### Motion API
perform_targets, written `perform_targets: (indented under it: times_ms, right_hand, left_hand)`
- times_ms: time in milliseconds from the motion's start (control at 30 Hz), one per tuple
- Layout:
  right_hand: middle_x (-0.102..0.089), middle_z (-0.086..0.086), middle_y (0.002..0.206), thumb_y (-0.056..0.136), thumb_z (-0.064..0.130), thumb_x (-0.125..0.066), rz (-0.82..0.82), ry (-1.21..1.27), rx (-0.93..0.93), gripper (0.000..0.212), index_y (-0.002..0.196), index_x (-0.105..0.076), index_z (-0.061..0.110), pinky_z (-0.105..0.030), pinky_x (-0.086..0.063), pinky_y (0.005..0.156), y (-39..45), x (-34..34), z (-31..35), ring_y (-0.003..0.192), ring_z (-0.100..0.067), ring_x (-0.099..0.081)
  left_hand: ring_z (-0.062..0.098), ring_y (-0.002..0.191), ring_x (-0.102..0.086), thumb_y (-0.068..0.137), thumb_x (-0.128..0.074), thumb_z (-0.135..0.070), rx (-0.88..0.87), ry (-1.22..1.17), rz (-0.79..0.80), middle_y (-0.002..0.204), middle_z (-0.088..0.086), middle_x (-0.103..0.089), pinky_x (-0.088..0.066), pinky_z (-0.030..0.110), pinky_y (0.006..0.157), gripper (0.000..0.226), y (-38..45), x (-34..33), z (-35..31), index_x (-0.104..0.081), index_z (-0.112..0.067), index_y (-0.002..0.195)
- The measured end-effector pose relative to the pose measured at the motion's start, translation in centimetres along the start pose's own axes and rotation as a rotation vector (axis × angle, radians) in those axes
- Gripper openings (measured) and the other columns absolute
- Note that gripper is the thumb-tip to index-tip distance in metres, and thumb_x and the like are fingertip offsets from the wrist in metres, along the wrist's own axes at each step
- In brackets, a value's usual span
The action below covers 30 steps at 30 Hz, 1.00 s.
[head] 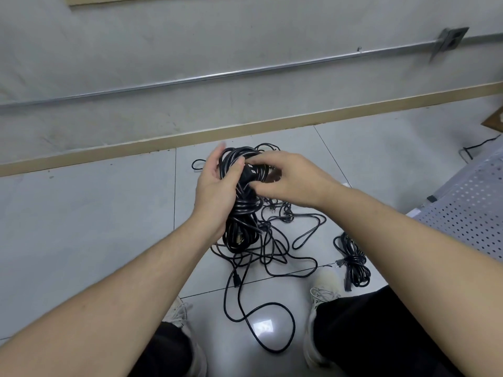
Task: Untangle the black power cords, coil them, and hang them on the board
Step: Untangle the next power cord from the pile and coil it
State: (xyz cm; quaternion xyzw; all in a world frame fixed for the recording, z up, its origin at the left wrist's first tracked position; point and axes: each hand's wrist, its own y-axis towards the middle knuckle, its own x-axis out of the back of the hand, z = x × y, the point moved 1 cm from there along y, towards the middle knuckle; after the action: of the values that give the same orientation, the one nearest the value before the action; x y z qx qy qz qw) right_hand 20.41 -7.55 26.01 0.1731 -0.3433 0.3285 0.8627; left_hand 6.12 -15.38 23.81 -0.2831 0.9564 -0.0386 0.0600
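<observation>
1. Left hand (pixel 215 191): gripping a thick coil (pixel 242 202) of black cord from its left side, thumb across the strands, fingers behind them.
2. Right hand (pixel 285 178): just right of the coil's upper part, fingers curled, pinching a black plug (pixel 251 171) against the coil.
3. Coil: held upright in the air above the floor (pixel 109 213), its lower loops hanging below the left wrist.
4. Tangle (pixel 275 240) of loose black cords: on the floor right under and behind the coil, loops spreading right of it; one long strand trailing from below the coil toward the viewer, curling between two pale shoes.
5. Second bundle (pixel 353 259): lying on the floor well right of the coil, a plug beside it.
6. Perforated grey panel (pixel 468 208): far right of the coil, at the frame's edge.
7. Wall (pixel 190 36) with a metal conduit and a tan skirting: beyond the coil.
8. Black trousers: below the coil, at the bottom edge.
</observation>
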Motion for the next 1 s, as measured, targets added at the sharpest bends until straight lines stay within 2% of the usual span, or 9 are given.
perform_targets:
  times_ms: [100, 167, 233, 367, 467, 667, 800, 867, 1000]
  right_hand:
    - [-0.061, 0.011, 0.125, 0.082, 0.037, -0.084, -0.04, -0.034, 0.041, 0.042, 0.119, -0.071, 0.023, -0.035, -0.045, 0.106, 0.4, -0.3, -0.5, 0.117, -0.008, -0.057]
    - [-0.056, 0.009, 0.135, 0.081, 0.037, -0.085, -0.078, -0.052, 0.089, 0.035, 0.111, -0.073, 0.023, -0.039, -0.045, 0.106, 0.4, -0.4, -0.9, 0.124, -0.011, -0.055]
    - [-0.053, 0.009, 0.14, 0.082, 0.038, -0.083, -0.112, -0.125, 0.171, 0.032, 0.108, -0.073, 0.023, -0.039, -0.047, 0.104, 0.2, -0.4, -0.9, 0.127, -0.013, -0.053]
    - [-0.058, 0.002, 0.131, 0.087, 0.038, -0.077, -0.179, -0.293, 0.328, 0.032, 0.108, -0.07, 0.015, -0.034, -0.045, 0.096, 0.0, -0.3, 0.0, 0.119, -0.022, -0.054]
    - [-0.061, 0.001, 0.12, 0.089, 0.038, -0.073, -0.208, -0.327, 0.384, 0.032, 0.109, -0.067, 0.014, -0.029, -0.043, 0.086, -0.1, -0.4, 0.9, 0.108, -0.02, -0.057]
    - [-0.058, 0.007, 0.096, 0.087, 0.034, -0.067, -0.186, -0.255, 0.228, 0.023, 0.102, -0.055, 0.02, -0.035, -0.047, 0.078, -0.4, -1.0, 2.0, 0.092, -0.015, -0.052]
    - [-0.059, 0.007, 0.08, 0.088, 0.041, -0.07, -0.058, -0.236, 0.035, 0.033, 0.099, -0.044, 0.023, -0.033, -0.043, 0.062, 0.0, -1.4, 1.9, 0.069, -0.012, -0.053]
    - [-0.059, 0.007, 0.082, 0.091, 0.044, -0.07, 0.014, -0.204, -0.024, 0.033, 0.102, -0.046, 0.024, -0.028, -0.037, 0.058, -0.1, -1.5, 1.1, 0.067, -0.005, -0.05]
    - [-0.061, 0.015, 0.083, 0.092, 0.039, -0.072, 0.082, -0.058, -0.121, 0.017, 0.099, -0.06, 0.028, -0.026, -0.037, 0.068, -0.6, -1.3, -0.6, 0.07, 0.003, -0.05]
  left_hand:
    - [0.014, 0.118, -0.067, 0.088, -0.075, -0.046, 0.072, 0.075, 0.022, 0.131, -0.001, -0.067, -0.055, 0.043, 0.102, 0.078, 0.0, 0.2, 0.2, -0.037, -0.03, 0.154]
    - [0.015, 0.111, -0.07, 0.093, -0.072, -0.04, 0.069, 0.116, 0.041, 0.119, -0.001, -0.073, -0.055, 0.046, 0.101, 0.048, -0.1, 0.1, 0.4, -0.059, -0.021, 0.134]
    - [0.016, 0.103, -0.073, 0.096, -0.069, -0.036, 0.066, 0.131, 0.028, 0.108, -0.002, -0.076, -0.057, 0.046, 0.098, 0.027, 0.1, 0.1, 0.5, -0.066, -0.02, 0.118]
    - [0.014, 0.088, -0.072, 0.097, -0.068, -0.038, 0.138, 0.092, 0.011, 0.096, -0.003, -0.076, -0.06, 0.041, 0.081, 0.021, 1.0, 0.7, 0.7, -0.067, -0.02, 0.109]
    - [0.016, 0.08, -0.067, 0.098, -0.067, -0.037, 0.167, 0.07, -0.092, 0.089, -0.001, -0.07, -0.06, 0.047, 0.084, 0.019, 1.5, 1.1, 0.5, -0.062, -0.019, 0.098]
    - [0.016, 0.079, -0.062, 0.095, -0.07, -0.037, 0.041, 0.134, -0.141, 0.088, 0.0, -0.064, -0.053, 0.039, 0.076, 0.021, 1.3, 1.0, 0.8, -0.056, -0.021, 0.094]
    - [0.011, 0.078, -0.062, 0.095, -0.071, -0.032, -0.022, 0.247, -0.13, 0.087, -0.006, -0.064, -0.051, 0.028, 0.072, 0.019, 1.3, 1.0, 0.9, -0.055, -0.022, 0.095]
    - [0.011, 0.084, -0.069, 0.09, -0.077, -0.03, -0.014, 0.259, -0.05, 0.091, -0.006, -0.072, -0.055, 0.029, 0.074, 0.019, 1.3, 1.1, 0.8, -0.063, -0.021, 0.099]
    - [0.013, 0.079, -0.073, 0.087, -0.081, -0.029, 0.079, 0.237, 0.179, 0.088, -0.004, -0.077, -0.055, 0.025, 0.061, 0.018, 1.3, 1.5, 0.8, -0.07, -0.02, 0.099]
